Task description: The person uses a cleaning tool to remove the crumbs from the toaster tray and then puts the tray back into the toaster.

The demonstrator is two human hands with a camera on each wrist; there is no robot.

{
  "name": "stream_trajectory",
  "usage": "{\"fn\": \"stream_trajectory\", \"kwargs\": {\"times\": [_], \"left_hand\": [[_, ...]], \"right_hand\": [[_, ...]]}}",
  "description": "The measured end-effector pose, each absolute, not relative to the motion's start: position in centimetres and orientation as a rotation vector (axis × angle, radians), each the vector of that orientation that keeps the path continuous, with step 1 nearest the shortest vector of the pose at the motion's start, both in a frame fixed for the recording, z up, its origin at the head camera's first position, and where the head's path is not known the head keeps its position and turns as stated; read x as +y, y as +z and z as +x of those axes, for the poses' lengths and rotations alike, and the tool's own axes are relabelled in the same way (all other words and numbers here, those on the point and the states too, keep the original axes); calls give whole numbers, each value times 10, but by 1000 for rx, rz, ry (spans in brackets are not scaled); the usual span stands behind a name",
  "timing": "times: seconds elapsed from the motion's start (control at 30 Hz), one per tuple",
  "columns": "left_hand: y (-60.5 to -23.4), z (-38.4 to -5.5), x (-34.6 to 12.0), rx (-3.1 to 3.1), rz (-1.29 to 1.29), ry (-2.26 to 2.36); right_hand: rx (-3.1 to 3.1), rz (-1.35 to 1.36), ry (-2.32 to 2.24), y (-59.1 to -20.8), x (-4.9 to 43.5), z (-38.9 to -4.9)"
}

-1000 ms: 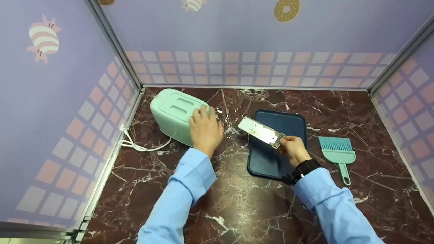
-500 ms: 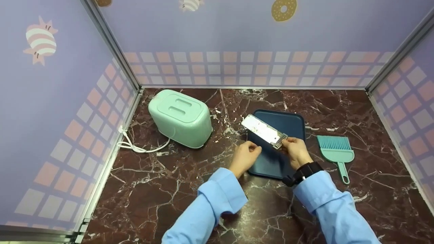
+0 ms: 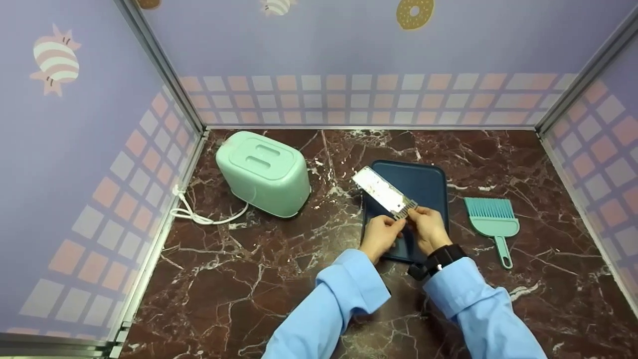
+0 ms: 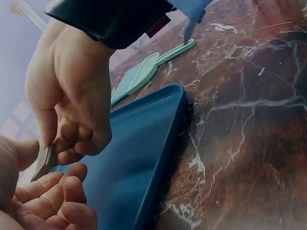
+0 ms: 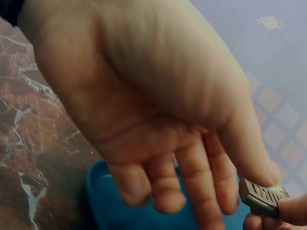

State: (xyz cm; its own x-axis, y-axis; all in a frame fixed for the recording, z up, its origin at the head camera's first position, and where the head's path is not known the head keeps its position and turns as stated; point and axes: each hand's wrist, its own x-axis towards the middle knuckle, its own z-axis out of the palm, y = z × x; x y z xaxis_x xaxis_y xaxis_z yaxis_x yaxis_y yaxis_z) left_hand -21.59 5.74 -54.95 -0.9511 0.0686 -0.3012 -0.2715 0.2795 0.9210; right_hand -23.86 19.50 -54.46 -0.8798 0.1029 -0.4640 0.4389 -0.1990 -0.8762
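A flat metal crumb tray (image 3: 381,192) with a slotted grip end, pale bits scattered on its surface, is held tilted above a dark blue tray (image 3: 423,174). My right hand (image 3: 428,230) pinches one corner of the slotted end. At the other corner, my left hand (image 3: 382,237) pinches that same end between thumb and fingers. Close up in the right wrist view, the grip end (image 5: 261,197) sits between both thumbs. The left wrist view shows only the edge of the crumb tray (image 4: 44,162), the rest hidden by the fingers. A mint green toaster (image 3: 269,174) with a lid stands to the left.
Crumbs (image 3: 331,174) lie on the marble-patterned table between the toaster and the blue tray. A white cord (image 3: 209,219) loops beside the toaster at the left wall. A green brush (image 3: 493,224) lies to the right. Patterned walls (image 3: 319,45) enclose the sides and back.
My left hand has moved from the toaster's right end across to the crumb tray and now pinches its slotted end. The right hand has kept its hold and barely shifted.
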Motion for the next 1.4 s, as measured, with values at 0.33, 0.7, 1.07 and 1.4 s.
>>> {"fn": "stream_trajectory", "kwargs": {"times": [0.33, 0.7, 1.07, 1.4], "left_hand": [[-559, -217, 62, 2301, -255, 1778], [-561, -214, 58, 2194, -347, 1846], [-554, -218, 50, 2069, -333, 1895], [-551, -223, 39, 1923, -267, 1997]], "right_hand": [[1785, 665, -2294, -552, 185, -231], [1784, 636, -2280, -554, 183, -223], [1820, 632, -2227, -555, 189, -220], [1865, 553, -2179, -553, 198, -221]]}}
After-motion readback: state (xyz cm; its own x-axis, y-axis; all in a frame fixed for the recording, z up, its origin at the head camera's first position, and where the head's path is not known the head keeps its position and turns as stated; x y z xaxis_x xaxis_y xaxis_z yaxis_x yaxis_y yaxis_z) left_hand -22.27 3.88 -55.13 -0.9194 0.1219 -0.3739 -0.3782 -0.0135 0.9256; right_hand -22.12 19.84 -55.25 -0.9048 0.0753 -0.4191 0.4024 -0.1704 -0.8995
